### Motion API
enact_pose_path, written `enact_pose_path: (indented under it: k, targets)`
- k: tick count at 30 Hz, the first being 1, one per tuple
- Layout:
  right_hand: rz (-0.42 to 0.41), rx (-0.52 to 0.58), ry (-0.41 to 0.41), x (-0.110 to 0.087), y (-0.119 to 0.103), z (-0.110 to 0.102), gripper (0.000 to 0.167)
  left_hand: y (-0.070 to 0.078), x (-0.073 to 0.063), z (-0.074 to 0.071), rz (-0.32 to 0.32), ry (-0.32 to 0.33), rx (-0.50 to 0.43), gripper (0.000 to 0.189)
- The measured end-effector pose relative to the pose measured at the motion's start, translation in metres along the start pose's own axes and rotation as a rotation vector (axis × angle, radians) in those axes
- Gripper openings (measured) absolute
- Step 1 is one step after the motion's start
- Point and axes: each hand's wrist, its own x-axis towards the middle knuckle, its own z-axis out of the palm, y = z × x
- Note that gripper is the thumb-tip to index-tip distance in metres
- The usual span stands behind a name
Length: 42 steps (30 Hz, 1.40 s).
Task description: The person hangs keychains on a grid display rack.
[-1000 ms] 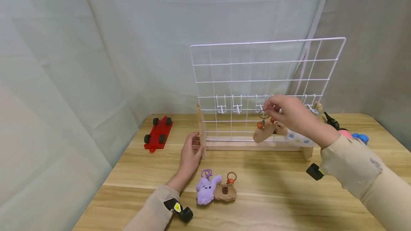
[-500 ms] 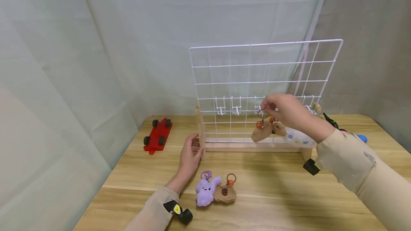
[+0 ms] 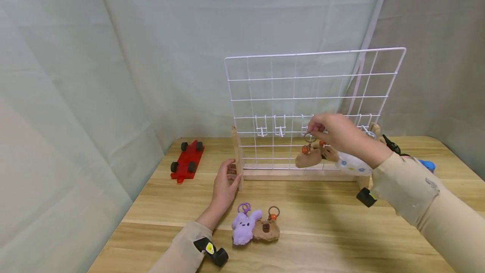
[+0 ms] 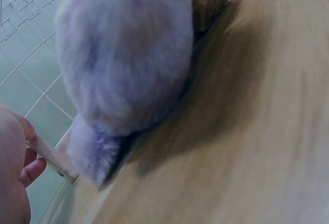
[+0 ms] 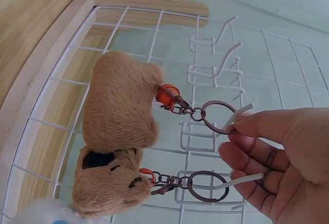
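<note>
My right hand (image 3: 335, 132) pinches the metal ring of a brown plush keychain (image 5: 121, 100) between thumb and fingers. That ring surrounds the tip of a white hook (image 5: 245, 108) in the right wrist view. Beside it, another brown plush keychain (image 5: 105, 183) with a dark ear hangs by its ring on the neighbouring hook. My left hand (image 3: 225, 184) grips the wooden side post (image 3: 237, 155) of the white wire grid rack (image 3: 295, 98), thumb in front. A purple plush keychain (image 3: 243, 227) and a brown one (image 3: 267, 231) lie on the table near my left forearm.
Two hooks (image 3: 280, 131) on the grid's left carry nothing. A white plush (image 3: 352, 163) hangs at the right, partly behind my right wrist. A red toy car chassis (image 3: 188, 160) lies left of the rack. Black and blue items (image 3: 427, 165) sit at the right.
My right hand has shifted slightly left and toward the hook with the keychain, whose plush now hangs flatter. My left hand stays on the post.
</note>
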Motion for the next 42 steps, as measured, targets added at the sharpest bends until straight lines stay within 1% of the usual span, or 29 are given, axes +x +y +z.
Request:
enact_pose_path:
  k: [4,11,14,23,33,42]
  targets:
    - [-0.005,-0.007,0.006,0.0,0.0,0.001,0.006,0.0,0.0,0.0,-0.002,0.001,0.005,0.046]
    - [0.019,0.012,0.004,-0.002,0.0,0.0,0.007,-0.002,-0.001,0.001,0.041,0.013,0.005,0.046]
    - [0.026,0.034,0.022,-0.005,0.0,-0.001,0.009,-0.002,-0.001,0.001,0.051,0.016,0.001,0.046]
    - [0.017,0.072,0.128,-0.016,-0.002,0.001,0.014,-0.003,0.0,0.001,0.022,0.002,0.005,0.046]
    - [-0.055,0.075,0.273,-0.026,-0.007,0.007,0.015,-0.003,0.0,0.0,0.028,0.003,0.001,0.046]
    - [-0.134,0.12,0.37,-0.04,-0.015,0.023,0.02,-0.004,0.0,0.001,0.03,0.002,0.005,0.046]
